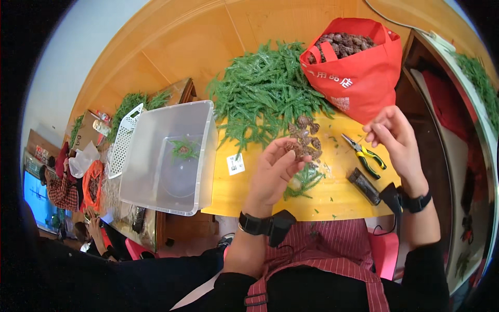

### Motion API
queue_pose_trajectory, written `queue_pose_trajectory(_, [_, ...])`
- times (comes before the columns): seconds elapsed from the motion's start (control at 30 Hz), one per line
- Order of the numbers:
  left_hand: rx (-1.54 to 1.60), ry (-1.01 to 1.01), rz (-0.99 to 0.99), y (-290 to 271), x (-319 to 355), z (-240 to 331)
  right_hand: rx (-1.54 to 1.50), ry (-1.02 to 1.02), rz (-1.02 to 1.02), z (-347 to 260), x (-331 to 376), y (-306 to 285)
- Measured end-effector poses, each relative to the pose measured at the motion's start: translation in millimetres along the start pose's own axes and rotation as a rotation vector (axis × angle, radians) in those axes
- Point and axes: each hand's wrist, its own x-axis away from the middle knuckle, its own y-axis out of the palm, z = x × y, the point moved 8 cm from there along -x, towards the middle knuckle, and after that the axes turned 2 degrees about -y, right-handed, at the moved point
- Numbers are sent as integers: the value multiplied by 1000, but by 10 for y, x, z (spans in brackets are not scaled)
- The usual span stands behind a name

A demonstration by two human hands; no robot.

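Note:
My left hand (274, 169) is closed on a small brown pine cone (294, 150), over the yellow table (234, 192). Several more pine cones (305, 125) lie just beyond those fingers. To the right, my right hand (396, 136) is raised, thumb and fingertips pinched together on what looks like a thin wire (360, 139). Yellow-and-black pliers (370, 157) rest below that hand, jaws pointing away to the left. Nearer to me lies a dark bundle of thin sticks or wires (364, 186). A loose green sprig (305, 182) sits below the left fingertips.
A big heap of green sprigs (265, 83) covers the table's far side. Beside it stands a red bag (358, 78) filled with pine cones. At left, a clear plastic bin (200, 156) holds one green piece (183, 150). Another person's hand (94, 229) shows at far left.

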Motion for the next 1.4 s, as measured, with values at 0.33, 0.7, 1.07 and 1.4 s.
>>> queue_pose_trajectory(0.33, [169, 248, -56, 390, 71, 23, -742, -87, 114, -171, 409, 396])
queue_pose_trajectory(0.7, [129, 434, -114, 526, 138, 77, -822, -11, 141, 199, 462, 724])
queue_pose_trajectory(1.07, [179, 399, -118, 531, 148, 46, -753, 13, 149, 307, 445, 779])
queue_pose_trajectory(1.4, [195, 280, -165, 501, 142, -45, -529, -212, 207, 90, 455, 728])
